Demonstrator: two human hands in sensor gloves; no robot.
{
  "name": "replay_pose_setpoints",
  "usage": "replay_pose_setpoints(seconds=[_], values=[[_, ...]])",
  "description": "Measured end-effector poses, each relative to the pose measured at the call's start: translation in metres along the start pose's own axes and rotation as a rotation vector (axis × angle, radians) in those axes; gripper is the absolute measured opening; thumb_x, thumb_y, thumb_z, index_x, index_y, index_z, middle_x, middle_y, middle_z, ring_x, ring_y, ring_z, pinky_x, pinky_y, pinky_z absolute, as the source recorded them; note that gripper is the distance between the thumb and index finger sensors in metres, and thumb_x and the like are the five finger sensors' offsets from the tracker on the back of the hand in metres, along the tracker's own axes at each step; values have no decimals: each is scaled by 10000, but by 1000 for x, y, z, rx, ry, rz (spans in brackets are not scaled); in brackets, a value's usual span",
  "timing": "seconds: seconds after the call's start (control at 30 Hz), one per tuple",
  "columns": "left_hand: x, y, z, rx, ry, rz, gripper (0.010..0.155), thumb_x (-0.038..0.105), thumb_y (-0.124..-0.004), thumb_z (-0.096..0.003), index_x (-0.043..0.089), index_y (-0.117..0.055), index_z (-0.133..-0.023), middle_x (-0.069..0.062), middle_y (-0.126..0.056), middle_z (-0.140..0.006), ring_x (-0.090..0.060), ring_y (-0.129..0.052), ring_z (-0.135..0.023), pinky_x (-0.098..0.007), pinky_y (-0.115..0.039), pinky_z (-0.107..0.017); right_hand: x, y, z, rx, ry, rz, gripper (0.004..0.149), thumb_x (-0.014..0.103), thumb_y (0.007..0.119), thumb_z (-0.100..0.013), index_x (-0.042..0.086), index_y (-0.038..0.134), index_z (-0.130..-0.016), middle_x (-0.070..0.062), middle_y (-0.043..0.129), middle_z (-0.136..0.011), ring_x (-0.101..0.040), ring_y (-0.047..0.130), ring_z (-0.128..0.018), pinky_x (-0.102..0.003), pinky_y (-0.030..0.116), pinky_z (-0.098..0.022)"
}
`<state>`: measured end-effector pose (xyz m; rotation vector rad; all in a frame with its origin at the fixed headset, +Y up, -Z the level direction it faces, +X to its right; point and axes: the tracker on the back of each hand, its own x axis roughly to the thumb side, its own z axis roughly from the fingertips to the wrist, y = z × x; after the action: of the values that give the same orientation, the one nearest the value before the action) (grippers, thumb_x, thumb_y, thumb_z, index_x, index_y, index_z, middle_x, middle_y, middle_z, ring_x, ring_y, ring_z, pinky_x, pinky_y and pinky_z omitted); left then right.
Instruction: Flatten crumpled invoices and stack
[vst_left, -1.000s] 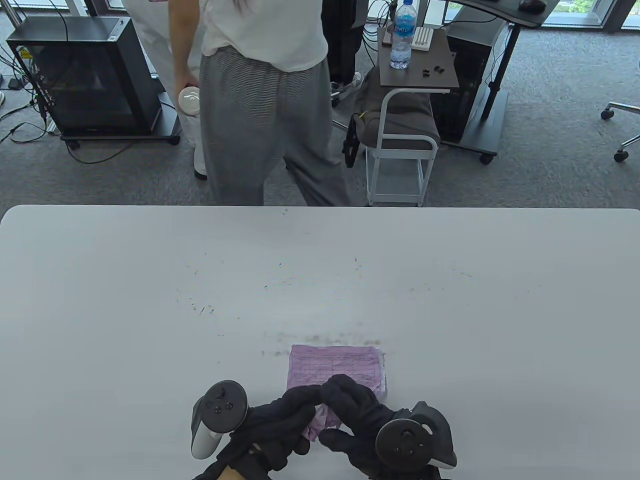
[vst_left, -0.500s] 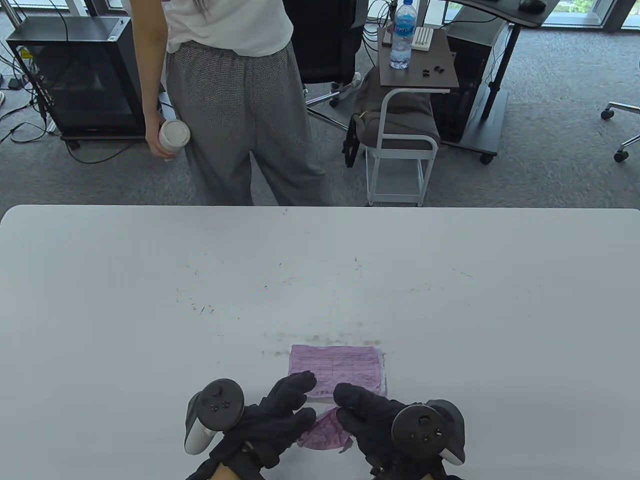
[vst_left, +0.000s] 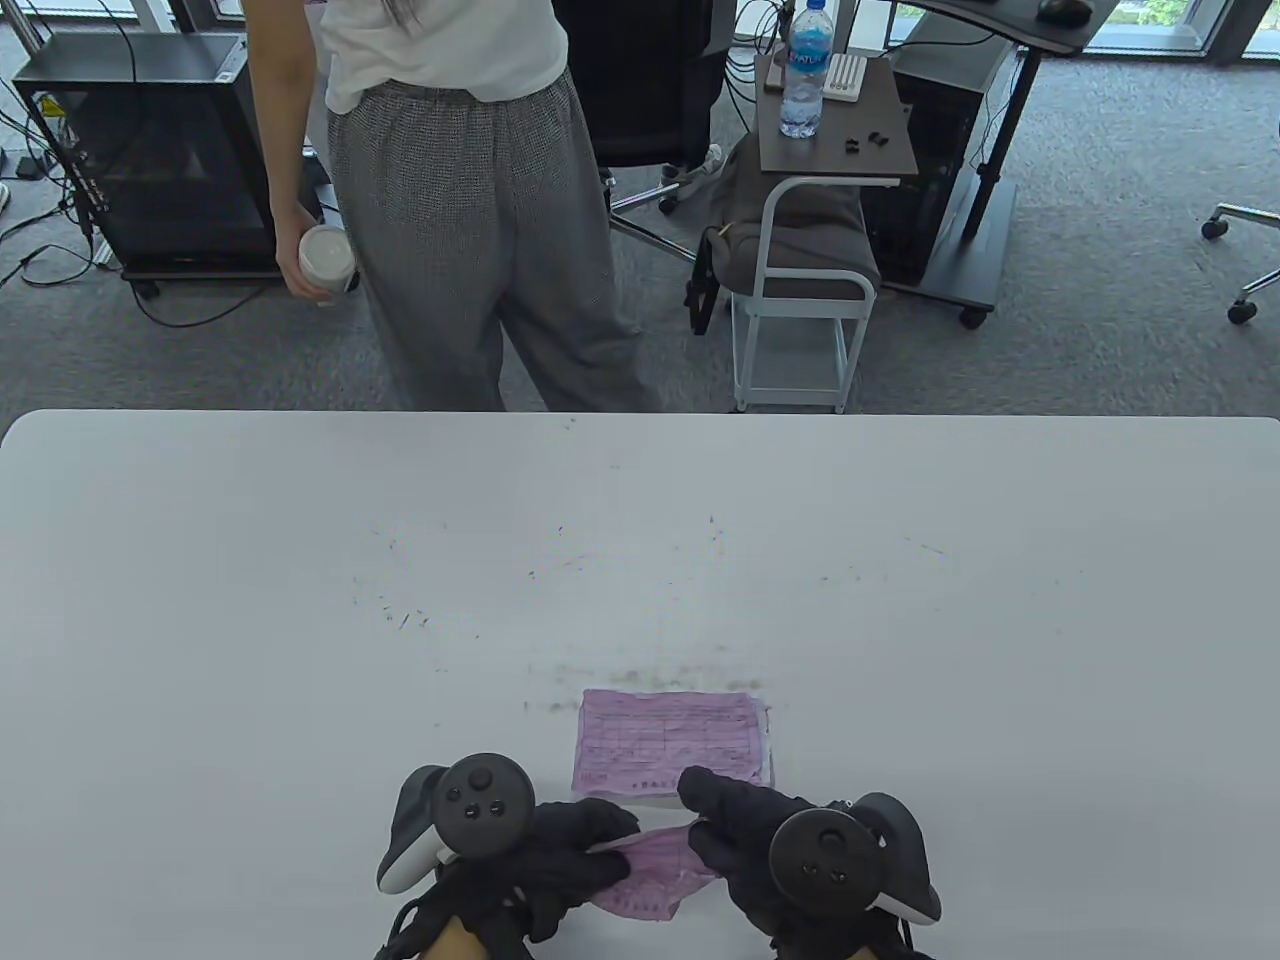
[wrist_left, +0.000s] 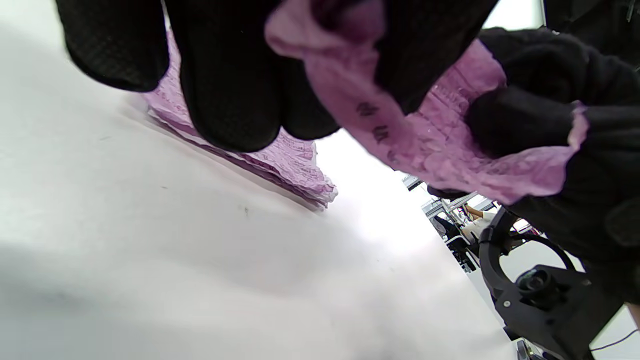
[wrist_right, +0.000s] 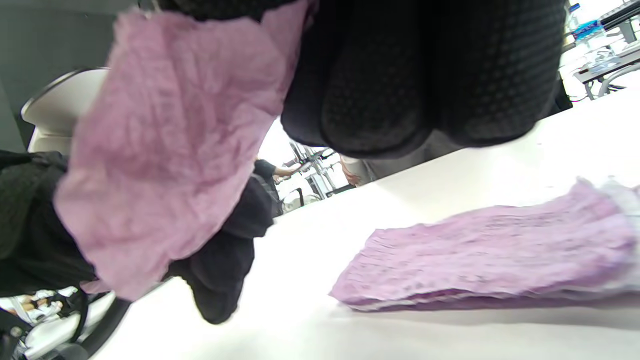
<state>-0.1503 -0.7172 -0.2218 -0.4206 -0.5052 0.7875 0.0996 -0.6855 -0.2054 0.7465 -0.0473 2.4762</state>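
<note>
crumpled invoice (vst_left: 650, 872) stretched between left hand (vst_left: 545, 865) and right hand (vst_left: 745, 835), both pinching it, lifted just near of the stack (vst_left: 670, 742)

An office: grey carpet (vst_left: 1100, 250), rolling desk (vst_left: 990, 30), computer tower (vst_left: 170, 150), office chair (vst_left: 1240, 260)

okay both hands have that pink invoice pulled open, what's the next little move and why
Probably lay it onto the table and press it flat. The left hand and right hand hold the invoice stretched but wrinkled, above the surface, just short of the stack.
</note>
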Motion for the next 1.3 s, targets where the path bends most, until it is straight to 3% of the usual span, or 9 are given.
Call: replay_pose_setpoints(seconds=[0.1,0.17,0.33,0.4,0.5,0.83,1.13,1.2,1.3], values=[[2,3,2,61,-6,-9,442,263,-880,-534,69,-823,-927,-138,-922,-773,-413,-1010,-622,-638,-777,-519,-5,6,-1,98,57,16,571,268,841,-499,107,584,-982,-162,853,-798,-315,934,-573,-509,850,-433],[7,2,2,52,-11,-77,439,266,-879,-535,67,-825,-923,-136,-936,-745,-395,-1027,-586,-622,-793,-506,-2,5,-1,106,35,79,768,439,842,-461,110,460,-1040,-265,589,-1018,-435,767,-782,-560,779,-508],[22,-10,-2,2,-26,-112,444,266,-874,-536,56,-819,-923,-133,-943,-724,-369,-1039,-558,-602,-811,-493,25,13,-3,99,-122,106,867,555,815,-412,116,433,-1055,-312,517,-1062,-484,697,-851,-589,747,-540],[21,-11,-3,-9,-24,-78,488,264,-869,-539,44,-765,-962,-124,-929,-743,-370,-1034,-574,-602,-808,-500,33,20,-5,88,-135,157,753,453,840,-447,110,503,-1026,-258,673,-998,-409,826,-775,-552,797,-508],[13,-9,-2,-10,0,-7,622,246,-877,-534,31,-609,-1052,-125,-877,-808,-350,-1029,-596,-594,-810,-506,34,23,-8,-14,-147,150,424,296,829,-479,140,759,-868,-98,975,-639,-206,1006,-416,-431,906,-357],[-1,5,4,275,-31,119,614,259,-887,-517,39,-641,-1035,-124,-890,-782,-206,-1052,-453,-526,-842,-488,-12,8,-1,-118,135,-250,401,296,778,-517,91,746,-861,-55,967,-502,-153,965,-279,-392,898,-267],[-14,6,6,305,-45,302,431,333,-784,-574,72,-800,-917,-67,-951,-629,-167,-1037,-325,-507,-844,-485,-33,9,1,-158,236,-440,401,294,769,-521,69,744,-852,-45,955,-473,-153,951,-258,-395,891,-259],[-11,5,6,286,-58,277,427,329,-765,-581,54,-797,-906,-74,-945,-623,-182,-1028,-321,-520,-833,-486,-34,11,0,-105,214,-400,404,310,769,-527,94,735,-866,-66,945,-559,-200,965,-349,-438,883,-320],[-2,5,6,266,-81,101,425,341,-755,-578,50,-811,-884,-57,-951,-590,-164,-1026,-290,-510,-843,-475,-31,15,-2,58,134,-326,750,500,778,-498,95,447,-1035,-274,603,-1010,-448,762,-775,-557,773,-486]])
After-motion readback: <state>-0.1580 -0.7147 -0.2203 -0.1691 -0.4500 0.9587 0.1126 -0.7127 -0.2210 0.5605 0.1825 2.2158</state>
